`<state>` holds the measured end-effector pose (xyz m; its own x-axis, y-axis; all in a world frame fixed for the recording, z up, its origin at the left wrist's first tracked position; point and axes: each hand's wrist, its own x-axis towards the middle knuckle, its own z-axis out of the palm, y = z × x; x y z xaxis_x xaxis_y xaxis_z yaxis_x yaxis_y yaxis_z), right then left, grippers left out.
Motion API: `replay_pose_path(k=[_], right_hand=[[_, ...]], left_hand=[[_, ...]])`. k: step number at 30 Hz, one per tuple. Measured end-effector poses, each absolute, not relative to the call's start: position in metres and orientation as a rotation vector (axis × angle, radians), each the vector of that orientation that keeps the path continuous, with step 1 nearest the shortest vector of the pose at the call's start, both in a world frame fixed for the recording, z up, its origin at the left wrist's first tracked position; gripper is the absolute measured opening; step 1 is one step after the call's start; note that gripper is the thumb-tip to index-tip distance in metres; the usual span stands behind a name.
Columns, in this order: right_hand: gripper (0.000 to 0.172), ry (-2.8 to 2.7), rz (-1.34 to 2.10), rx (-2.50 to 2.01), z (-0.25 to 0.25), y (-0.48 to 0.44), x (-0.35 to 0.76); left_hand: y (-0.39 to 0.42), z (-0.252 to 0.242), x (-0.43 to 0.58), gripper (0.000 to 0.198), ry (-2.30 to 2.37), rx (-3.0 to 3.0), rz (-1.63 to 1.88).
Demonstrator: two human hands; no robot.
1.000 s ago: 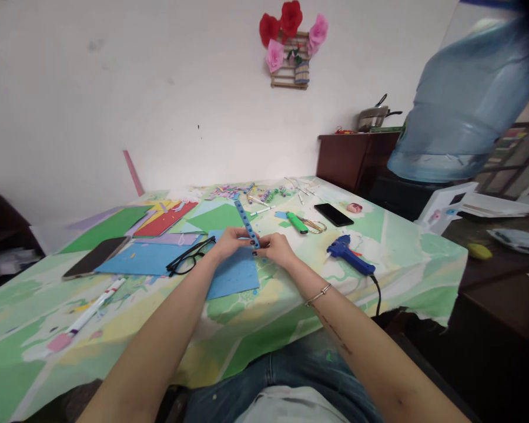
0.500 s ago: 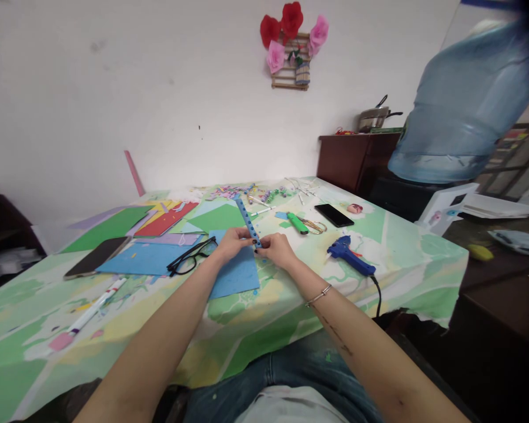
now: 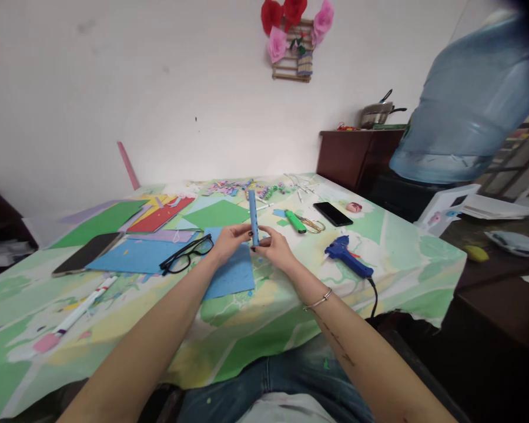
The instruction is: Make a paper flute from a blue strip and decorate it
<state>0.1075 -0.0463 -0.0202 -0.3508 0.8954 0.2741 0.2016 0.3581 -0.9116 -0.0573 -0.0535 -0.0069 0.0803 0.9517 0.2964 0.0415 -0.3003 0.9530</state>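
Note:
A narrow blue strip (image 3: 253, 210), with a row of dark dots along one edge, stands nearly upright between my hands. My right hand (image 3: 274, 247) pinches its lower end between thumb and fingers. From the other side, my left hand (image 3: 230, 242) brings closed fingertips against the strip; how firmly they grip is hard to see. Beneath the hands lies a blue sheet (image 3: 231, 276), partly covered by the left one. Black-framed glasses (image 3: 187, 254) rest just left of my left hand, on the edge of another blue sheet (image 3: 127, 257).
Right of my hands are a blue glue gun (image 3: 348, 257) with its cord, a green cutter (image 3: 295, 221), scissors (image 3: 314, 224) and a black phone (image 3: 333, 214). Coloured sheets (image 3: 101, 223), a dark phone (image 3: 86, 254) and a white pen (image 3: 86, 305) lie left. Paper scraps (image 3: 224, 188) spread behind.
The strip has turned from leaning left, dotted face showing, to almost upright with a plainer side toward me. My right fingers have shifted around its lower end. The view has moved slightly.

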Motion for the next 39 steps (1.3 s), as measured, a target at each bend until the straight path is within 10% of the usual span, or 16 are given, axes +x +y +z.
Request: replay_pose_path(k=[12,24,39], right_hand=[[0.060,-1.357,1.751,-0.503,-0.002,-0.066,0.116],[0.029,-0.901,2.012,-0.420,0.011,-0.071,0.122],[0.031,-1.351,1.367,-1.398,-0.002,-0.065,0.113]], left_hand=[[-0.053,-0.004,-0.067,0.018,1.224,1.150,1.548],[-0.056,0.001,-0.059,0.043,1.214,0.912,1.604],[-0.055,0.010,-0.051,0.020,1.361,0.842,1.484]])
